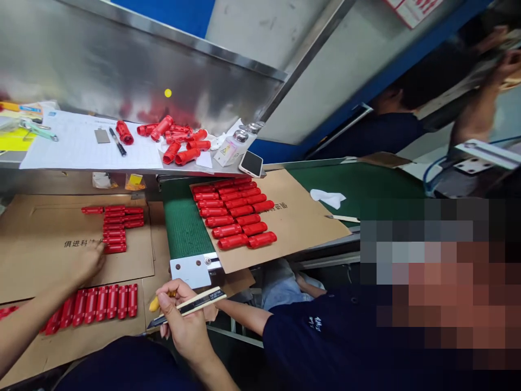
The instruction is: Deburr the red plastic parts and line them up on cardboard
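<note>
My left hand is at the left, its fingers closed at the near end of a red tube, the lowest in a stack of rows on a cardboard sheet. My right hand holds a utility knife with a cream handle, its dark blade pointing left. A yellow cover shows at one fingertip of that hand. More red tubes stand in a row on cardboard below my left hand. Two columns of red tubes lie on another cardboard sheet.
A metal shelf holds papers, loose red tubes, a marker, bottles and a phone. A green belt runs underneath the cardboard. A person in dark clothing sits at the right, close to my right hand.
</note>
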Available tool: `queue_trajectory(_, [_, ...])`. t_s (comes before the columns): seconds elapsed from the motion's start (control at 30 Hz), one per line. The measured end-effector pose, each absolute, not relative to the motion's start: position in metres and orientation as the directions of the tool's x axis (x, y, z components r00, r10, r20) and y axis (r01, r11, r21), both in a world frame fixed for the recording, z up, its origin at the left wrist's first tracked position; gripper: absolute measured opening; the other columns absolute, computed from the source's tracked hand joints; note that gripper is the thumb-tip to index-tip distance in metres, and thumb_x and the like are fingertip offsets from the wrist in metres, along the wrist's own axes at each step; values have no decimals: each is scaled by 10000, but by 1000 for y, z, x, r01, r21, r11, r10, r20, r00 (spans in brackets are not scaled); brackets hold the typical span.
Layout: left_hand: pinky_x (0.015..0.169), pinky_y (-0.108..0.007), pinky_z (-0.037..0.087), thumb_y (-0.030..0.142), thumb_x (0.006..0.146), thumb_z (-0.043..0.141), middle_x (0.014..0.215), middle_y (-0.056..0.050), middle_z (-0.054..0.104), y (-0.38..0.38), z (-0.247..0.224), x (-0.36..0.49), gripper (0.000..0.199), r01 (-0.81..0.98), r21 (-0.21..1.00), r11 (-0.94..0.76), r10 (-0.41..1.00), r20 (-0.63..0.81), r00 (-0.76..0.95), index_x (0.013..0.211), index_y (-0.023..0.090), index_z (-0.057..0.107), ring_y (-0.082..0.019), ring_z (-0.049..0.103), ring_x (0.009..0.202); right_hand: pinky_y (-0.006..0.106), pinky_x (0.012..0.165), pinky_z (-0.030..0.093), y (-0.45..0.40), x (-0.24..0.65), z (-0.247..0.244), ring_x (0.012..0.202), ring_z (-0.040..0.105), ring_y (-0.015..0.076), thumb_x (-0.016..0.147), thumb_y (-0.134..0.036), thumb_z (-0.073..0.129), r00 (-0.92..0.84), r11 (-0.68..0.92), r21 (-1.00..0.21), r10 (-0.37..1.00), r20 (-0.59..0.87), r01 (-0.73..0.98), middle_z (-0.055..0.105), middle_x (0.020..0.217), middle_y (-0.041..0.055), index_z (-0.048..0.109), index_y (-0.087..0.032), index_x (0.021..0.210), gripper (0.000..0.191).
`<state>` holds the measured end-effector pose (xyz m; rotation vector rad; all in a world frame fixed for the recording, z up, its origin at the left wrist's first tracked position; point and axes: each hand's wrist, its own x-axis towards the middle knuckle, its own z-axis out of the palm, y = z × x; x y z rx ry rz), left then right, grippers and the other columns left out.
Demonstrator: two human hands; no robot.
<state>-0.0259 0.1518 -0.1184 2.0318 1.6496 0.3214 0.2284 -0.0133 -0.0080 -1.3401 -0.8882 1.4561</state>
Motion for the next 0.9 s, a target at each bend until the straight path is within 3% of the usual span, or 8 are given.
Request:
queue_trajectory(0.1, [1023, -529, 564, 415, 1013, 724, 1270, -110, 720, 154, -142, -21, 305, 849, 524, -68, 961, -194, 196, 1194, 169, 717, -288, 691, 1156, 139, 363, 370, -11, 220, -8, 358, 481, 44, 851, -828, 730, 21, -319, -938, 946, -325, -132, 638, 623, -49, 604, -205, 940, 642])
queue_trajectory(0.2, [1004, -522, 561, 437, 1001, 725, 1192, -105, 735, 147, -139, -22, 308, 816, 578, 13, 943, -277, 182, 1135, 160, 719, -278, 702, 1097, 152, 370, 386, -8, 214, -8, 365, 489, 54, 850, -822, 733, 14, -331, -936, 942, -335, -115, 632, 609, -50, 618, -202, 927, 635])
queue_trajectory(0.33, [863, -451, 602, 567, 956, 639, 905, -92, 772, 109, -95, -40, 408, 673, 734, 91, 874, -383, 299, 974, 174, 747, -289, 727, 857, 159, 392, 394, 1, 209, -10, 397, 508, 56, 854, -754, 771, 38, -340, -938, 939, -343, -64, 627, 628, -53, 676, -191, 953, 580])
queue_trajectory(0.4, [856, -415, 619, 656, 939, 601, 991, -100, 815, 80, -63, -50, 502, 560, 817, 137, 835, -400, 379, 1046, 202, 786, -318, 758, 922, 157, 409, 393, 7, 206, -10, 413, 510, 53, 854, -690, 805, 53, -337, -941, 939, -339, -42, 602, 635, -74, 704, -194, 1055, 544])
queue_trajectory(0.47, [878, -385, 625, 654, 908, 687, 1100, -103, 834, 51, -33, -58, 475, 397, 886, 239, 812, -407, 419, 1114, 247, 819, -343, 771, 1034, 162, 418, 397, 10, 204, -9, 417, 503, 55, 852, -672, 815, -5, -338, -940, 941, -338, -40, 571, 621, -92, 705, -198, 1096, 544])
queue_trajectory(0.6, [758, -302, 629, 568, 833, 838, 1002, -62, 838, 9, -1, -61, 356, 195, 913, 357, 867, -402, 294, 1084, 316, 841, -282, 784, 870, 169, 409, 394, 9, 200, -2, 408, 482, 49, 862, -737, 778, -195, -358, -931, 920, -339, -68, 575, 602, -78, 640, -196, 884, 558])
queue_trajectory(0.73, [621, -230, 594, 544, 771, 909, 867, -33, 781, -9, -1, -54, 378, 120, 935, 332, 935, -343, 84, 1027, 301, 775, -206, 727, 710, 161, 417, 415, 2, 193, 5, 432, 498, 43, 846, -712, 819, -251, -363, -927, 910, -331, -93, 626, 684, -69, 613, -209, 966, 556])
queue_trajectory(0.9, [663, -250, 597, 565, 760, 922, 897, -50, 776, -20, -14, -45, 456, 74, 944, 321, 947, -319, -32, 1048, 267, 733, -214, 715, 765, 148, 402, 410, -3, 180, 3, 409, 475, 38, 792, -704, 873, -218, -388, -915, 907, -359, -109, 606, 650, -93, 552, -232, 938, 589])
